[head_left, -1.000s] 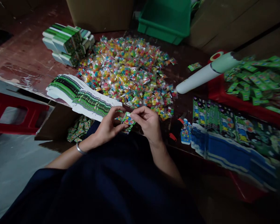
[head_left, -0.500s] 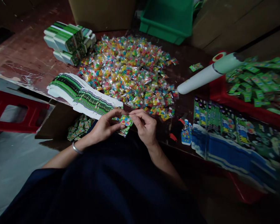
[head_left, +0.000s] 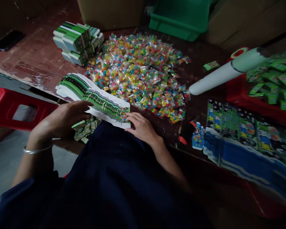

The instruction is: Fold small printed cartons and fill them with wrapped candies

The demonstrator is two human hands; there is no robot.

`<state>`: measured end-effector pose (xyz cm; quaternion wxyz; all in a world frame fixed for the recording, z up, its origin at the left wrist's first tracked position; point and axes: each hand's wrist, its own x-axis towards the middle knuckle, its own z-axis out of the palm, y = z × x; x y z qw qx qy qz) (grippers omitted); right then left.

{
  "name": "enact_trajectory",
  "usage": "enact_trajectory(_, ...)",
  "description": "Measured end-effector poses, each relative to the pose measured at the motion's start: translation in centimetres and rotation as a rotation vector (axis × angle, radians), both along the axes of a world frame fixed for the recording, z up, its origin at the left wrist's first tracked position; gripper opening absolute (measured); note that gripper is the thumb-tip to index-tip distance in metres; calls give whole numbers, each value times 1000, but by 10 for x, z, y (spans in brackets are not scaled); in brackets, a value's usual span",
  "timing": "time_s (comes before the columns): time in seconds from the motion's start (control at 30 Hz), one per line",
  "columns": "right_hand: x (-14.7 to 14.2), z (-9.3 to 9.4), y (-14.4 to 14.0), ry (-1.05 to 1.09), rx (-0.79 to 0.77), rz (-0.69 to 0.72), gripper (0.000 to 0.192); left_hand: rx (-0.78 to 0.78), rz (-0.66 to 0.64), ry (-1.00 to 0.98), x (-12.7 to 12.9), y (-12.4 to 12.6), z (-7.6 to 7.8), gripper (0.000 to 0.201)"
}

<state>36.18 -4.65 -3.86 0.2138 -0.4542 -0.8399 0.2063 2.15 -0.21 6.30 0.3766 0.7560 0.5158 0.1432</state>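
Observation:
A fanned row of flat printed cartons (head_left: pixel 105 101), green and white, lies along the table's near edge. My right hand (head_left: pixel 144 128) is at its right end, fingertips touching the end carton and the thumb apart below; it has not closed on one. My left hand (head_left: pixel 62 119) is above the cardboard box (head_left: pixel 68 144) at the table edge, fingers stretched to the right with nothing seen in them. Small filled green boxes (head_left: pixel 85 128) lie in that cardboard box, partly hidden by the hand. Beyond the cartons is a heap of clear candy bags (head_left: pixel 138 73) with colourful sweets.
Bundled green cartons (head_left: pixel 72 38) stand at the back left, near a dark phone (head_left: pixel 9 40). A green bin (head_left: pixel 178 22) is behind the heap. To the right are a white roll (head_left: pixel 212 78), a red-handled cutter (head_left: pixel 187 133), blue printed sheets (head_left: pixel 248 152) and a red tray (head_left: pixel 235 90).
The small green box held between both hands is out of them. My left hand has swung left over the cardboard box; my right hand has come onto the carton row's end. The view has shifted.

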Motion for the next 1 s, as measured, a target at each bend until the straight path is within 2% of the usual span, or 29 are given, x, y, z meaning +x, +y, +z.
enact_trajectory(0.13, 9, -2, -1, 92, 49, 57, 18, -200, -58, -198, 41, -1, -21, 32)
enact_trajectory(0.2, 12, 1, -5, 175, 145, -1, 12, -348, -39, -396, 63, -3, -39, 35)
enact_trajectory(0.33, 9, 14, -19, 294, 421, -194, 22, -690, 133, -812, 106, -9, -74, 43)
enact_trajectory(0.4, 4, 20, -27, 323, 486, -187, 28, -795, 207, -988, 123, -10, -83, 46)
enact_trajectory(0.5, -4, 24, -37, 355, 503, -109, 35, -876, 203, -1171, 138, -10, -85, 46)
enact_trajectory(0.57, -7, 26, -40, 383, 415, -92, 40, -872, 169, -1217, 141, -9, -82, 45)
enact_trajectory(0.67, -5, 29, -40, 421, 127, -150, 65, -841, 73, -1166, 138, -10, -75, 54)
enact_trajectory(0.73, -2, 32, -38, 418, -19, -166, 73, -836, -2, -1098, 134, -11, -70, 57)
enact_trajectory(0.8, 0, 36, -35, 421, -78, -163, 64, -815, -50, -1049, 131, -12, -66, 54)
enact_trajectory(0.93, 7, 45, -30, 479, -202, -175, 30, -771, -169, -913, 129, -16, -58, 47)
enact_trajectory(1.0, 8, 47, -29, 500, -270, -178, 29, -726, -180, -833, 130, -18, -56, 41)
